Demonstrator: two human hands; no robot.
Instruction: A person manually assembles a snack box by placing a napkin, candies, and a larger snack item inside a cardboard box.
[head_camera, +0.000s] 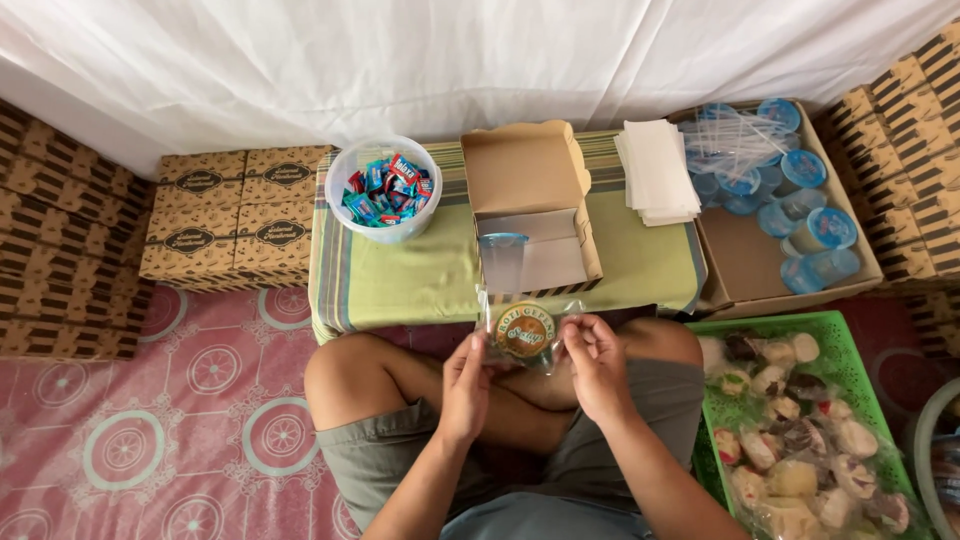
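Both my hands pinch a clear bun packet (527, 332) over my lap, just off the table's (400, 280) near edge: left hand (467, 385) w/ fingertips on its left side, right hand (596, 362) on its right. Open box (527, 200) just beyond.

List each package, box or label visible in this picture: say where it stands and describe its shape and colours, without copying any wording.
Clear wrapped snack, round brown-and-green label, held by left hand and right hand.
Open brown cardboard box, centre of the low table.
Clear tub of small blue and red sachets, table's left.
Stacked brown printed boxes with dark oval labels, far left.
Blue-lidded cups in the right-hand carton.
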